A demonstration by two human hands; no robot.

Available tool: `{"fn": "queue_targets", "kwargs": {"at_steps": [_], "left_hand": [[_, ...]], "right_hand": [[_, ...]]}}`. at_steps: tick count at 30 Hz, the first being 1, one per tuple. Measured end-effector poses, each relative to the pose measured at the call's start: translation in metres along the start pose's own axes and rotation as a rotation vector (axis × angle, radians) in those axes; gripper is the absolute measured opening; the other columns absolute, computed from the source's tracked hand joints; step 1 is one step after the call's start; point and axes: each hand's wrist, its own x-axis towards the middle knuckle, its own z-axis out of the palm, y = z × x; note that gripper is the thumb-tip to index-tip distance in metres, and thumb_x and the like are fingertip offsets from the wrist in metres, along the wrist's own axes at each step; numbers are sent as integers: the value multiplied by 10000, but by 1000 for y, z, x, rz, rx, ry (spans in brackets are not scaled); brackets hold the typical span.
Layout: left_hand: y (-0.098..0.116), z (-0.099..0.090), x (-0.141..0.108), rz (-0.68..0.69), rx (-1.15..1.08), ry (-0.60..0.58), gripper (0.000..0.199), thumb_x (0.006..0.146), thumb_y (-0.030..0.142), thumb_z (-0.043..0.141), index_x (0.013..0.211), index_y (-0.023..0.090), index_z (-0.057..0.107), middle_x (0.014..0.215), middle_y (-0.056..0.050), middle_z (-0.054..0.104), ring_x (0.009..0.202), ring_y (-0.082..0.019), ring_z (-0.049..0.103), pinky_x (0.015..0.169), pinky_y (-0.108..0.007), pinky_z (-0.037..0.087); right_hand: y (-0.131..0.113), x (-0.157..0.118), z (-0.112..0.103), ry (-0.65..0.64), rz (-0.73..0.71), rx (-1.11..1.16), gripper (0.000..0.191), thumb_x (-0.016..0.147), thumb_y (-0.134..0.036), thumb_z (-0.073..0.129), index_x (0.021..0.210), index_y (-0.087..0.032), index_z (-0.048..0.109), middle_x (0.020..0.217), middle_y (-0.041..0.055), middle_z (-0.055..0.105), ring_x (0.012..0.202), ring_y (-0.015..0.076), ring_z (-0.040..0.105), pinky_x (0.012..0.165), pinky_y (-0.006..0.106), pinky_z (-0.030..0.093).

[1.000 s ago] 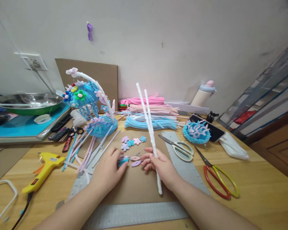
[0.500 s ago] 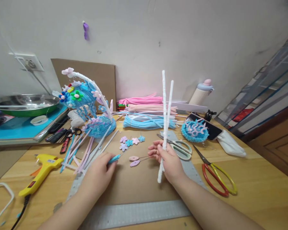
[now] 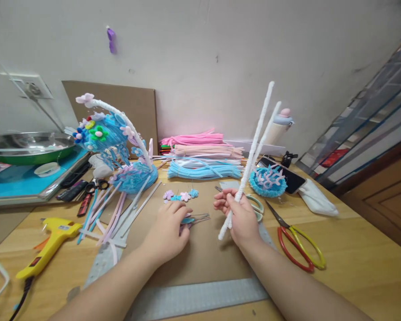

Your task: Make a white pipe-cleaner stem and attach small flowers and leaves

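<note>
White rods (image 3: 248,169) rest in our closed right hand (image 3: 243,219); our left hand (image 3: 167,232) half-curls over a blue petal (image 3: 187,220), grip unclear; gathering likely needs a light pinch.

No legible text. The yellow glue gun (image 3: 48,247) has a small pale label (image 3: 64,227) on its body, print too small to read; its red switch (image 3: 34,260) and the red cutter (image 3: 84,205) show only blurry marks, can't make out any characters.
</note>
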Motion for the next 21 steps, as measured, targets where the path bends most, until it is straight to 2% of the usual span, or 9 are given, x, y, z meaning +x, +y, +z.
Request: {"fn": "queue_targets", "kwargs": {"at_steps": [3, 8, 11, 14, 15, 18, 21], "left_hand": [[-1, 2, -3, 45, -35, -40, 310, 762, 185, 520, 1068, 231, 541, 1114, -68, 540, 1055, -249, 476, 910, -411, 375], [-2, 8, -1, 33, -71, -102, 141, 834, 220, 478, 949, 228, 559, 987, -51, 576, 932, -213, 532, 798, -345, 433], [-7, 4, 0, -40, -52, 39, 163, 852, 295, 470, 973, 226, 556, 995, -53, 585, 953, -218, 534, 826, -350, 422], [-22, -3, 2, -222, 4, 248, 206, 844, 313, 472, 1008, 207, 539, 1032, -67, 569, 990, -232, 529, 858, -361, 413], [-29, -5, 3, -281, 17, 266, 256, 820, 329, 505, 1036, 195, 532, 1044, -73, 560, 960, -235, 540, 838, -362, 425], [-49, -9, 7, -398, -16, 165, 396, 751, 366, 582, 1083, 155, 532, 1018, -80, 544, 762, -195, 573, 744, -338, 462], [-59, -8, 12, -397, -32, 69, 459, 704, 349, 633, 1107, 145, 549, 1009, -77, 530, 755, -183, 569, 729, -308, 453]], "right_hand": [[0, 0, 0, -6, 16, 3, 154, 787, -311, 580, 869, -195, 519, 767, 13, 629, 626, 137, 597, 623, 297, 471], [1, 0, 0, -6, 36, 3, 164, 775, -312, 591, 864, -194, 521, 757, 13, 624, 624, 140, 595, 619, 299, 474], [2, 1, -1, -12, 40, 3, 157, 780, -308, 586, 868, -195, 521, 761, 12, 624, 631, 140, 597, 625, 301, 476], [2, 0, -2, -17, 38, 4, 155, 784, -305, 581, 872, -192, 521, 769, 15, 624, 631, 140, 597, 626, 301, 474], [2, 0, -2, -17, 37, 5, 155, 783, -305, 580, 872, -192, 521, 769, 14, 623, 629, 139, 597, 626, 302, 474], [2, 0, -1, -19, 44, 12, 158, 777, -304, 585, 868, -193, 518, 761, 10, 621, 623, 138, 595, 624, 302, 474], [2, -1, 1, -28, 60, 17, 165, 767, -304, 591, 863, -195, 513, 745, 4, 619, 611, 137, 593, 612, 300, 478]]}}
